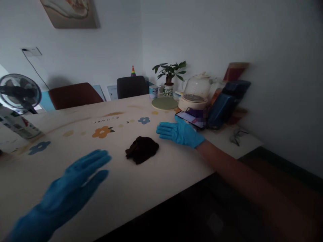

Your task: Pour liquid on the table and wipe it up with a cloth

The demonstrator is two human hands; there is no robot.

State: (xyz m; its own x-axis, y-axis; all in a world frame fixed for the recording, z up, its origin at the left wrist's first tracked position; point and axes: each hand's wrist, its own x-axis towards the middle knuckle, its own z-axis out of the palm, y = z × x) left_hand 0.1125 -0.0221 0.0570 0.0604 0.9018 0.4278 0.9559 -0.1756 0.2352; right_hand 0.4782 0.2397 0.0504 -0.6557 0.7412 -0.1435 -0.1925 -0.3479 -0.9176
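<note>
Both my hands wear blue gloves. Over the table's near left part, my left hand (75,183) is held with its fingers stretched out and the thumb apart, holding nothing. My right hand (179,132) is flat with extended fingers, palm turned partly toward me, and it is empty too. Between the two lies a crumpled dark brown cloth-like piece (142,149) on the flower-printed table cover (161,181). Neither hand touches it; the right one is nearer. Just behind my right hand rests a phone (190,118) with a lit screen.
At the back right stand a glass kettle on a cream base (194,101), a potted plant (168,89), a can (153,91) and a green round mat (164,103). Glasses (237,136) lie near the right edge. A fan (20,92) and a carton (19,122) are at left.
</note>
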